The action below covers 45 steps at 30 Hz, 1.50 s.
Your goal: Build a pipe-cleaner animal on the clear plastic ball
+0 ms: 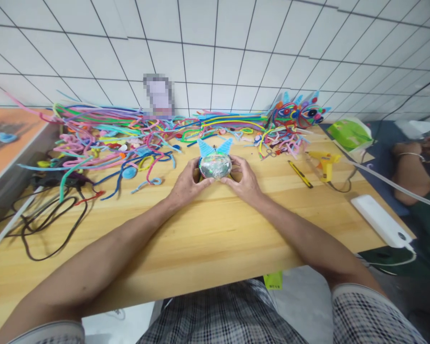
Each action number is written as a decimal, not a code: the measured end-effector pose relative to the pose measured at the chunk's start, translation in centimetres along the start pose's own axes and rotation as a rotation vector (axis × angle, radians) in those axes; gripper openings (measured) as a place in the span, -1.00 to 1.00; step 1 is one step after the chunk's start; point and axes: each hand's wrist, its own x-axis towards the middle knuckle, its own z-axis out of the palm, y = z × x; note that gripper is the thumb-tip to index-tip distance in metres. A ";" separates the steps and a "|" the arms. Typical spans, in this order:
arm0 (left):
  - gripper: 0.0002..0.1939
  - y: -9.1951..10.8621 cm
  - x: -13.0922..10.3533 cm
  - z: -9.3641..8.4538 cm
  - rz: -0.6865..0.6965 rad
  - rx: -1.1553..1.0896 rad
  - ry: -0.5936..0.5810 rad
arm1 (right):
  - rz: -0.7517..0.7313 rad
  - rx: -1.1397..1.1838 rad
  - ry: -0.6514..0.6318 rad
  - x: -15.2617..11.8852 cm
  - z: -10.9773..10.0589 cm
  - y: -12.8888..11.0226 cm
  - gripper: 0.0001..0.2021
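A rounded, shiny clear ornament (pixel 215 166) with two blue pointed, ear-like pieces (pixel 215 147) on top is between my hands at the middle of the wooden table (pixel 215 229). My left hand (pixel 190 183) grips its left side, thumb along the lower front edge. On its right side my right hand (pixel 242 179) holds it the same way. The fingertips behind the ornament are partly hidden. Behind it lie colourful pipe cleaners (pixel 232 121) in a long heap along the wall.
To the right are a yellow cutter (pixel 300 174), a yellow glue gun (pixel 326 165), a white power bank (pixel 381 220) and a green packet (pixel 350 134). Black cables (pixel 52 224) coil at left. Decorated figures (pixel 301 113) stand at back right. Another person's arm (pixel 412 172) is at far right.
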 end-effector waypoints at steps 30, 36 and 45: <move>-0.23 -0.2 -0.5 -0.1 -0.006 0.007 0.016 | 0.081 0.257 -0.067 0.0 -0.3 0.5 -0.36; -0.24 -0.1 -0.6 -0.2 -0.014 -0.012 0.004 | 0.101 0.311 -0.021 -0.1 -0.1 0.5 -0.34; -0.17 -0.1 -1.0 0.0 -0.096 -0.141 -0.047 | 0.066 0.218 -0.021 -0.3 -0.2 0.0 -0.38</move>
